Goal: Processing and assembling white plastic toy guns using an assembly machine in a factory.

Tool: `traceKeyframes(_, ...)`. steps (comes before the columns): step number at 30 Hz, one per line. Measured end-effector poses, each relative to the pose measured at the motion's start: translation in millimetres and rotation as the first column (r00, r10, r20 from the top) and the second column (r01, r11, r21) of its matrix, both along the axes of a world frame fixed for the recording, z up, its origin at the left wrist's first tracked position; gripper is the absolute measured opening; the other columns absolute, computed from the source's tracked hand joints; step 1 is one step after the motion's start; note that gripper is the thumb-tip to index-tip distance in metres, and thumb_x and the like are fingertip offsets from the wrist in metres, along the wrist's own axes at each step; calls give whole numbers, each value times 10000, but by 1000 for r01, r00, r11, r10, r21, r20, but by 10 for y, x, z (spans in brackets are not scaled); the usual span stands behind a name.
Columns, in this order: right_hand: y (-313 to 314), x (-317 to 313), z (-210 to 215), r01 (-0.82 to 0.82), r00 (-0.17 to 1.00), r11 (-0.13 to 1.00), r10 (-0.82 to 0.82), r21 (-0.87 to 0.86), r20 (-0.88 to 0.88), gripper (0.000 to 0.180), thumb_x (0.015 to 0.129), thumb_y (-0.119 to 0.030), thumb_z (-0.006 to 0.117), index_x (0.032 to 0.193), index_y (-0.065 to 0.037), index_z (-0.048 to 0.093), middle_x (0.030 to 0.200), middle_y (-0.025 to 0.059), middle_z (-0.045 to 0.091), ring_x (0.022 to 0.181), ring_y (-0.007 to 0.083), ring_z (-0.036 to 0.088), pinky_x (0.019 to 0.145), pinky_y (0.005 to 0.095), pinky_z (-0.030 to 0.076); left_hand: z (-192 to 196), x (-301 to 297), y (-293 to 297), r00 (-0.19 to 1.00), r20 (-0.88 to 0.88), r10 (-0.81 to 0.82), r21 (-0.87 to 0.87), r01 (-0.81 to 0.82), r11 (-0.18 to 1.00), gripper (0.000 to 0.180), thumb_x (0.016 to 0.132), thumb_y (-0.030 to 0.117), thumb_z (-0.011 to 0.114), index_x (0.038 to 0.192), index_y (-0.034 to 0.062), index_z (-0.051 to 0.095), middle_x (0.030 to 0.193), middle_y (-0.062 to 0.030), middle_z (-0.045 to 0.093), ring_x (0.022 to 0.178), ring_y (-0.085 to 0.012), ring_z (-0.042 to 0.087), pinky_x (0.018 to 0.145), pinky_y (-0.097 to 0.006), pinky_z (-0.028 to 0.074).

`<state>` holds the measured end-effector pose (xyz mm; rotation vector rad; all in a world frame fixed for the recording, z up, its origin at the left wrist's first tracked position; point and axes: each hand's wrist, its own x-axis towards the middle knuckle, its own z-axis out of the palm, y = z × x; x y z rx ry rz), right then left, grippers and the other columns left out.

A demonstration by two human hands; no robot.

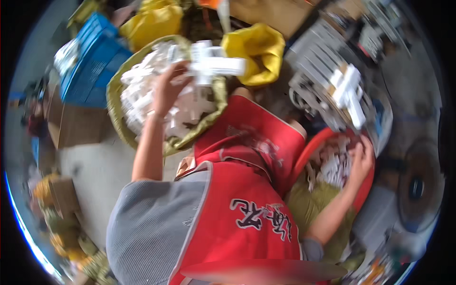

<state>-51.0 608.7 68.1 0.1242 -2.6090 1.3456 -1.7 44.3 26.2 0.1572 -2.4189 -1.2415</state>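
My left hand point(169, 90) is over a large round basket with an olive-green rim point(113, 88), heaped with white pieces point(137, 90). Its fingertips meet the left end of a crossed bunch of white plastic strips point(216, 65), which sticks out past the basket's rim; blur hides the exact grip. My right hand point(363, 159) hovers at the edge of a red basket point(304, 159), fingers apart and curved, with nothing seen in them. Beyond its fingertips another crossed white bunch point(349, 95) lies over grey plastic parts. Inside the red basket are small white pieces point(336, 168).
An open yellow bag point(254, 54) stands ahead, with another yellow bag point(154, 23) behind the round basket. On the left are a blue crate point(97, 61) and a cardboard box point(78, 123). A round fan-like object point(417, 187) stands at the far right. My red apron point(242, 194) covers my lap.
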Motion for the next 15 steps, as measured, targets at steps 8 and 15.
traceKeyframes(8,1081,-5,-1112,332,886,901,-399,278,234,242,879,-254,568,1031,-88,658,953,146,679,864,226,666,688,326,520,106,898,-1303,910,15,414,-237,-399,886,278,914,104,559,1167,-7,594,1150,-127,622,1039,-205,590,911,-316,462)
traceKeyframes(15,1363,74,-2448,263,712,552,-664,791,227,626,791,-376,652,1325,-123,446,1250,186,549,1125,350,547,908,442,462,310,281,-358,983,153,98,-382,-32,924,202,925,116,559,1102,36,616,1031,-73,677,905,-172,657,806,-283,512)
